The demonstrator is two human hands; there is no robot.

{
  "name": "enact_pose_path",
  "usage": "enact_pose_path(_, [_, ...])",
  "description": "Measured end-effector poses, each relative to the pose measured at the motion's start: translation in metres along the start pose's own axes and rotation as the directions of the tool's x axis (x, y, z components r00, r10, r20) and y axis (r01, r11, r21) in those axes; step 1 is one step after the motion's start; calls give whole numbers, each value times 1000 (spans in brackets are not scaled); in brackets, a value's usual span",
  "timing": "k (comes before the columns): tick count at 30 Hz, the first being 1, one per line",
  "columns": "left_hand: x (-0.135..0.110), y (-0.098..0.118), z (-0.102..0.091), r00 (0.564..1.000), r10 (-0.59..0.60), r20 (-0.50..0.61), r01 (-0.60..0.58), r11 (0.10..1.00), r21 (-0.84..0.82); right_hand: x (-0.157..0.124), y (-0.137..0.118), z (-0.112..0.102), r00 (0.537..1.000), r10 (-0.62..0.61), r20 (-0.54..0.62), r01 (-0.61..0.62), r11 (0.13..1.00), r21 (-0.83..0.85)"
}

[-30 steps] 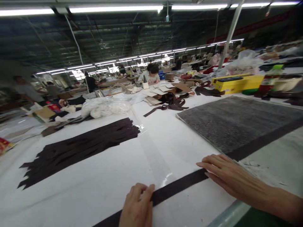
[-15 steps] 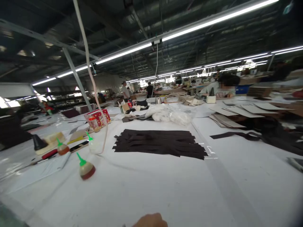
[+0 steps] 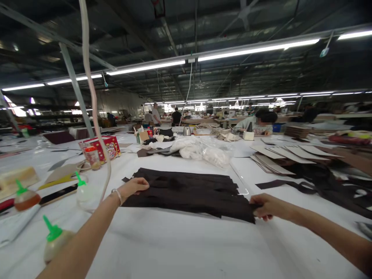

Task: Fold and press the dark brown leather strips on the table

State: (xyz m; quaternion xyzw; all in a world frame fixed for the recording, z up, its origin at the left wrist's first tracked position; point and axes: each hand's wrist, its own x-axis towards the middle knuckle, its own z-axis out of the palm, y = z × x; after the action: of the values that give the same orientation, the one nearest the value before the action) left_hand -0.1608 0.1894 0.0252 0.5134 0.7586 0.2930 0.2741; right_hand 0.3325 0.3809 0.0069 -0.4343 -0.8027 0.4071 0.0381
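A layer of dark brown strips point(image 3: 186, 190) lies side by side on the white tabletop, their ends uneven. My left hand point(image 3: 134, 190), with a bracelet at the wrist, is closed at the left ends of the strips, its thumb and fingers pressed together. At the opposite side, my right hand point(image 3: 266, 207) pinches the right end of a near strip between thumb and fingers. Which single strip the left fingers grip is hidden. Short white marks show on the table beside the right ends.
Green-tipped squeeze bottles point(image 3: 26, 197) stand at the left, one partly behind my left forearm. A pale hose point(image 3: 94, 104) hangs down near a red box point(image 3: 110, 149). Clear plastic bags point(image 3: 203, 149) lie behind the strips. Stacked boards point(image 3: 290, 155) are at the right; a person bends over work beyond.
Both my hands have come to opposite ends of the strips and closed there; earlier only part of one hand showed at the bottom edge. The view has shifted and levelled.
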Motion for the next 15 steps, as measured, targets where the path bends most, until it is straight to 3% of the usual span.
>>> enact_pose_path(4, [28, -11, 3, 983, -42, -180, 75, 980, 183, 47, -6, 2, 993, -47, -106, 32, 990, -137])
enact_pose_path(8, [28, -3, 23, 914, 8, -406, 149, 924, 353, 58, -5, 2, 942, -184, -279, 97, 949, -298])
enact_pose_path(11, [18, 19, 59, 897, 180, -403, 22, 893, 449, 28, -3, 1, 903, -258, -344, 119, 918, -378])
enact_pose_path(13, [6, 35, 96, 906, 322, -276, -166, 868, 468, -12, 5, -2, 912, -266, -313, 123, 904, -409])
enact_pose_path(15, [-9, 45, 138, 880, 459, -122, -373, 827, 420, -65, 24, -8, 938, -232, -257, 103, 895, -433])
